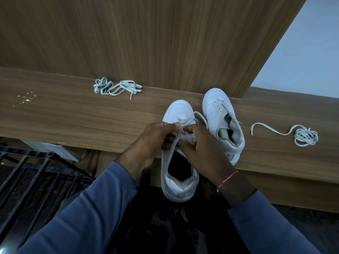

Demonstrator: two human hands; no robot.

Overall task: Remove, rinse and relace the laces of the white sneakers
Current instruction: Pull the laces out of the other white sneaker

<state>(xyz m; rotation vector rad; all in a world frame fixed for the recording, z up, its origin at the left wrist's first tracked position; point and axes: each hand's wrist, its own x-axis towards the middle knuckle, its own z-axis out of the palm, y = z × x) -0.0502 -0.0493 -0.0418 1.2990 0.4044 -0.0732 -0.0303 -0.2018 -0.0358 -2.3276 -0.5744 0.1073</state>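
From the head camera I see both hands working on the near sneaker [178,182], just below centre. Its toe rests on the ledge [73,116] and its heel hangs over the front edge towards me. My left hand [156,142], at 9 o'clock of the sneaker's eyelets, has its fingers curled and pinches a strand of the lace [201,117] that runs down across the tongue. My right hand [205,149], at 3 o'clock of the eyelets, pinches the same lace with thumb and forefinger. A loop of it arcs out past those fingertips towards the toe. The two hands' fingertips nearly meet over the eyelets.

The far sneaker [225,118] stands just beside, at 2 o'clock of the near one. Its toe is against the panel [165,43], its eyelets show and its tongue is slack.

A bundle [117,88] of laces lies at 10 o'clock, well apart, against the foot of the panel. A coil [305,137] of lace sits at 3 o'clock on the ledge, one end trailing towards the far sneaker.

A red thread [227,179] circles my right wrist, and both sleeves [82,217] are blue. A black rack [27,171] is at 8 o'clock, below the ledge.
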